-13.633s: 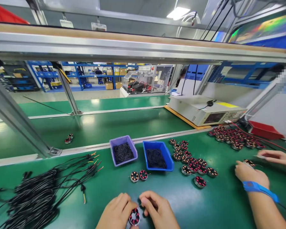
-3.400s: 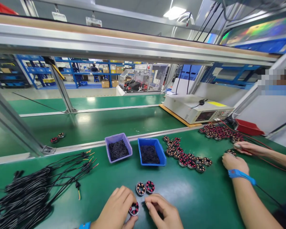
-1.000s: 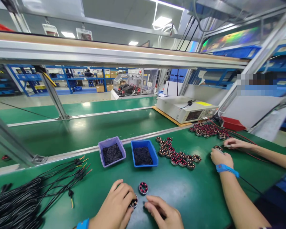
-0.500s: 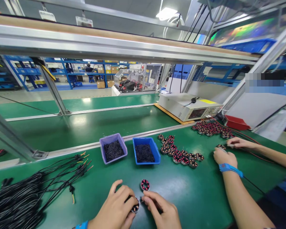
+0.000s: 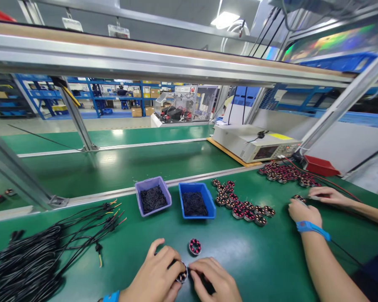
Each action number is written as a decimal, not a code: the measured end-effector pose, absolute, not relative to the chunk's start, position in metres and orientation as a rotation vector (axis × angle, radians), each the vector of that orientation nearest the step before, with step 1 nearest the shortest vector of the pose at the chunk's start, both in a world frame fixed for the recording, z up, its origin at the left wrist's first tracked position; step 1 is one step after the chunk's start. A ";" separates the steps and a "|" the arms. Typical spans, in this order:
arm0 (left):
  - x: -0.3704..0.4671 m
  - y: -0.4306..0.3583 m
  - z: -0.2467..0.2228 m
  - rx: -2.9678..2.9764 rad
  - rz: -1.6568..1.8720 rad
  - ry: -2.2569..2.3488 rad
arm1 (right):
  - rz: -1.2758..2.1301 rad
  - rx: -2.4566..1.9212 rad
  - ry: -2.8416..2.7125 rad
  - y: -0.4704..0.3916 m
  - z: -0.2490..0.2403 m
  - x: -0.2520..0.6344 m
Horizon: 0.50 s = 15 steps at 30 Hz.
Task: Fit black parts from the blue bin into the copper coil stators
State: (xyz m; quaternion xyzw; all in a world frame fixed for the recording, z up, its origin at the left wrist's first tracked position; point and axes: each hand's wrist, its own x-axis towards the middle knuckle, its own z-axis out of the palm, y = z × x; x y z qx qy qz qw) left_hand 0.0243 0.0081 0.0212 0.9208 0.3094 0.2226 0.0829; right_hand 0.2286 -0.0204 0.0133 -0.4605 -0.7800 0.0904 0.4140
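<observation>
My left hand (image 5: 162, 270) is closed around a small motor stator (image 5: 182, 274), a metal ring with copper windings, low at the front of the bench. Close against the stator's right side are the curled fingers of my right hand (image 5: 212, 279). Whatever lies between that thumb and forefinger is too small and hidden to name. Just beyond both hands a second stator (image 5: 195, 247) with red and black windings lies flat. Further back stand a purple bin (image 5: 138, 205) and a blue bin (image 5: 212, 209), both holding short black tube-like pieces.
Black cables (image 5: 34, 260) with stripped coloured ends are heaped at left. Several stators (image 5: 239, 209) lie right of the bins, and more stators (image 5: 286, 173) sit before a grey test instrument (image 5: 252, 142). At right, a co-worker's hands (image 5: 307, 214) work at another stator. A red tray (image 5: 321, 165) stands behind.
The camera view has shifted slightly, so everything appears a little further right. My right fingers have come nearer to the stator in my left hand, which keeps its grip.
</observation>
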 end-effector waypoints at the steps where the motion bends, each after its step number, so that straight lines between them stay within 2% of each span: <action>1: 0.024 0.008 0.022 2.742 0.669 0.925 | 0.176 -1.155 -2.002 -0.020 0.013 0.228; 6: 0.023 0.008 0.024 2.711 0.670 0.940 | -0.010 -1.192 -2.048 -0.021 0.002 0.218; 11: 0.025 0.006 0.024 2.676 0.666 0.988 | 0.153 -1.153 -2.081 -0.027 -0.005 0.216; 15: 0.022 0.002 0.029 2.545 0.711 1.045 | 0.304 -1.144 -2.131 -0.030 0.013 0.228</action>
